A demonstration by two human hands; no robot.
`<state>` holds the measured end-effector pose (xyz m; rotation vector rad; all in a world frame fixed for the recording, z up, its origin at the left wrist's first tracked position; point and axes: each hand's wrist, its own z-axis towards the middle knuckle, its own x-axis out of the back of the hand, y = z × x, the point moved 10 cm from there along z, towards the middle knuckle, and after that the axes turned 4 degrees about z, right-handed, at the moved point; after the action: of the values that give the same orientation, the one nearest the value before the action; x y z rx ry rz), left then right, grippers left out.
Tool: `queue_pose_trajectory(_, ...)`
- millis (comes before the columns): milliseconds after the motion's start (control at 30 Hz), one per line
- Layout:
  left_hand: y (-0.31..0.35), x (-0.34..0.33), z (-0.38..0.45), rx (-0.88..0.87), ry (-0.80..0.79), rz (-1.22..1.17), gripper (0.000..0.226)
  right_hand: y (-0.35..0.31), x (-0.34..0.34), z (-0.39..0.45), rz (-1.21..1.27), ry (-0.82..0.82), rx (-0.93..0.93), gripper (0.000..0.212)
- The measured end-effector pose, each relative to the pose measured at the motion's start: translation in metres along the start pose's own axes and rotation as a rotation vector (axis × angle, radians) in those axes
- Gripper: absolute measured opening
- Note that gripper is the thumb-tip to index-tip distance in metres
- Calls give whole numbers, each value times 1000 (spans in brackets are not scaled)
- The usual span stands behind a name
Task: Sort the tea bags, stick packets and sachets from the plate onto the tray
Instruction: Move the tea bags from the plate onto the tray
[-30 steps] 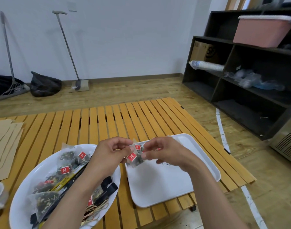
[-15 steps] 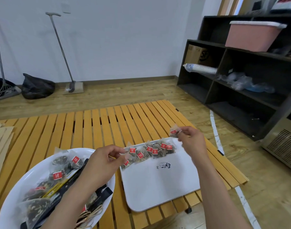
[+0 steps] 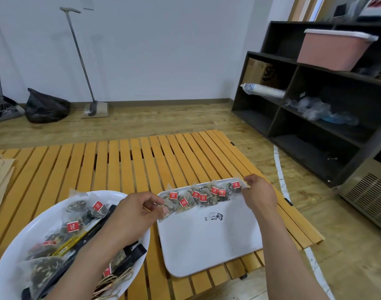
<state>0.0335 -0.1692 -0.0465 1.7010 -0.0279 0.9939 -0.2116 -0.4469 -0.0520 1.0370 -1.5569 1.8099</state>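
Slatted wooden surface (image 3: 128, 161) carries the plate (image 3: 18, 265) and the white tray (image 3: 209, 247), where both hands, left hand (image 3: 137, 211) and right hand (image 3: 258, 193), pinch the ends of a tea bags row (image 3: 202, 194) along its far edge; uneven pulling could drag bags off.

Slatted wooden counter (image 3: 128, 161) beneath the hands. Far ahead of the left hand: black bag (image 3: 47, 106) on the floor by the wall, long-handled dustpan (image 3: 94, 107) upright beside it. Ahead-right of the right hand: dark shelf unit (image 3: 315, 118) holding a pink bin (image 3: 334, 48), cardboard box (image 3: 262, 72), sleeve of paper cups (image 3: 263, 90). Brown paper sheets (image 3: 0, 176) far left of the left hand.
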Motion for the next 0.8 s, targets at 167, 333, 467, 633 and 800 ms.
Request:
queue_pose_trajectory(167, 1, 3, -3, -11, 8, 6, 8, -3, -13, -1, 231, -28, -45, 32)
queue_pose_trajectory(333, 0, 7, -5, -15, 17, 28, 9, -9, -22, -4, 218, -1, -12, 27)
queue_pose_trajectory(467, 0, 10, -4, -7, 21, 81, 9, -10, -20, -5, 243, -17, -28, 35)
queue_pose_trajectory(633, 1, 17, -8, -16, 38, 163, 8, -42, 6, -25, 218, 112, 64, 34)
queue_pose_trajectory(800, -8, 59, -13, -25, 196, 329, 13, -126, -18, -83, 343, -17, 337, 18)
